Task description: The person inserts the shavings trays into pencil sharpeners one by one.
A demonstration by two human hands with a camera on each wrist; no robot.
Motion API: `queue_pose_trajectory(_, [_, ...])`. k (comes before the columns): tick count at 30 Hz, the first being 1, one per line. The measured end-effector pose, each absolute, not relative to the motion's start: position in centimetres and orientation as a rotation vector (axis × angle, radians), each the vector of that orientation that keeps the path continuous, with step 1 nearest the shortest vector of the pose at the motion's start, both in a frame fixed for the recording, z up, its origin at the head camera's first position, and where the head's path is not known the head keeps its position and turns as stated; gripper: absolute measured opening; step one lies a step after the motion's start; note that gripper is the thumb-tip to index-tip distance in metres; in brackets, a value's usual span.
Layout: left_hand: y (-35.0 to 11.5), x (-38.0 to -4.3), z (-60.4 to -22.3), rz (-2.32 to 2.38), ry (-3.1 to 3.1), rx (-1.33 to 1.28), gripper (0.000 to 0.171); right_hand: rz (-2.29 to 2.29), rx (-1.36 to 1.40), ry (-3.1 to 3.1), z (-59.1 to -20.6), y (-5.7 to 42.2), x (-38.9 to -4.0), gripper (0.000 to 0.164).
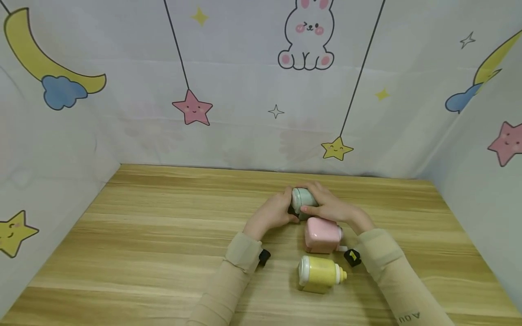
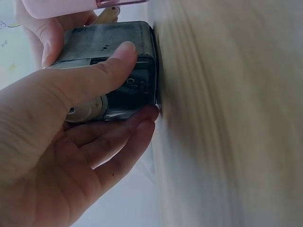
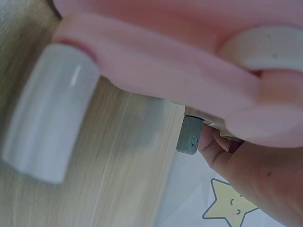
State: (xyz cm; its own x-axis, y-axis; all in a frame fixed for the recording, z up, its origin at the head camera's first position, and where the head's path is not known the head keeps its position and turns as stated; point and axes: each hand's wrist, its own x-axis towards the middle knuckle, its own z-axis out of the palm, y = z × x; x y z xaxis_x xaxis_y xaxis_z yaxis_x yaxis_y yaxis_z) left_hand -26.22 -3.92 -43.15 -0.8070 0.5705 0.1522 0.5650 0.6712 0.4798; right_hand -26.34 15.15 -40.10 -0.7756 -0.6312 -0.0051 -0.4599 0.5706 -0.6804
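Note:
A pale green rounded container (image 1: 302,197) lies on its side near the back of the table, between both hands. My left hand (image 1: 275,210) grips its left end; in the left wrist view the thumb presses the container's dark end (image 2: 130,87) and the fingers curl below. The right hand (image 1: 331,203) holds the container from the right, thumb across its near side. Just in front lies a pink container (image 1: 321,235) of like shape; the right wrist view shows its white spout-like tube (image 3: 49,113) close up. The green container's far side is hidden.
Nearer the front lies a yellow container (image 1: 318,274) with a white collar and stepped tip pointing right. Small black pieces (image 1: 264,257) sit by each wrist. White printed cloth walls (image 1: 244,145) enclose the wooden table (image 1: 163,226) at the back and sides.

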Motion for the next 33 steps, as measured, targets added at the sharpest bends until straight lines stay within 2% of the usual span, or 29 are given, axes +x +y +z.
queue_pose_trajectory(9, [-3.9,-26.1,-42.9,0.837,2.867,1.0,0.067,-0.982,-0.9,2.581,-40.1,15.2,-26.2,0.058])
queue_pose_trajectory(17, [-4.3,-26.2,-43.2,0.838,2.872,0.954,0.079,-0.951,-0.863,2.599,-40.1,14.6,-26.2,0.06])
queue_pose_trajectory(25, [-5.1,-26.2,-43.7,0.871,2.829,0.941,0.082,-0.938,-0.843,2.59,-40.6,14.0,-26.5,0.058])
queue_pose_trajectory(33, [-4.7,-25.9,-44.0,0.915,2.758,0.893,0.107,-0.989,-0.768,2.584,-40.0,14.9,-26.0,0.056])
